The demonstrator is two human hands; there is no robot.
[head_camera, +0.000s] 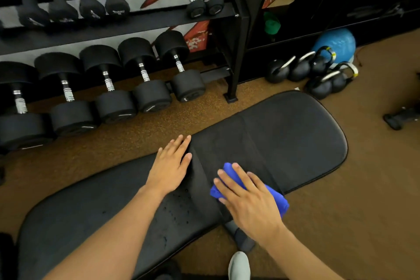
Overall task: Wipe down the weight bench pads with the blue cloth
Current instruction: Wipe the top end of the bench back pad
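The crumpled bright-blue cloth (276, 199) lies on the shorter black padded vinyl bench pad (295, 134), low in the centre-right of the frame. It is at that pad's lower edge, just right of the narrow gap (204, 173) that separates it from the longer black vinyl pad (91, 207) at lower left.

The right hand (247, 198) lies flat on top of the cloth with its fingers straight and spread. It presses the cloth down rather than clutching it, and blue shows past the fingertips and at the wrist side. The left hand (172, 163) holds nothing. It rests palm-down with straight fingers on the end of the longer pad, just left of the gap and close beside the right hand.

The bench's long axis runs from lower left to upper right of the frame. From the cloth, most of the shorter pad stretches up and to the right, towards its rounded end. The longer pad runs down and to the left, under the left forearm, and shows small dark specks (177, 209) near the gap.

The right hand is the nearer one for either direction, and a stroke along that diagonal looks the natural one. The left hand seems placed to brace.
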